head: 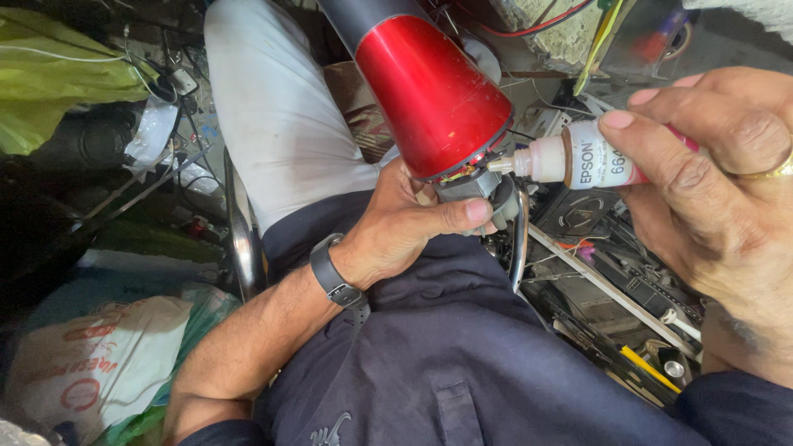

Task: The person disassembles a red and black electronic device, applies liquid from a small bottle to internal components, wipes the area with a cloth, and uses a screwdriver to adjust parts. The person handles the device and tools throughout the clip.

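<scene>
- Starting nearest the camera: one dark blue shirt [446, 363] fills the lower frame, with one white trouser leg [281, 116] beyond it.
- Left hand [405, 223], one black watch [334, 277] on its wrist, is curled round the grey lower end of one red cone-shaped housing [434, 91], thumb pressed along the grey part [483, 194]. The housing tilts up and away, hiding whatever lies behind it.
- Right hand [710, 182], one gold ring [772, 172] on a finger, pinches one small bottle [578, 161] between thumb and fingers. The bottle lies sideways, its nozzle tip touching the housing's rim where red meets grey.
- One chrome chair frame shows either side of the lap.
- Left, on the floor: one white printed sack [91, 363]; farther off, one green plastic bag [58, 74].
- Right, under the bottle: a tangle of wires, tools and parts [611, 281], too crowded to count; one yellow-handled tool [648, 367] stands out.
</scene>
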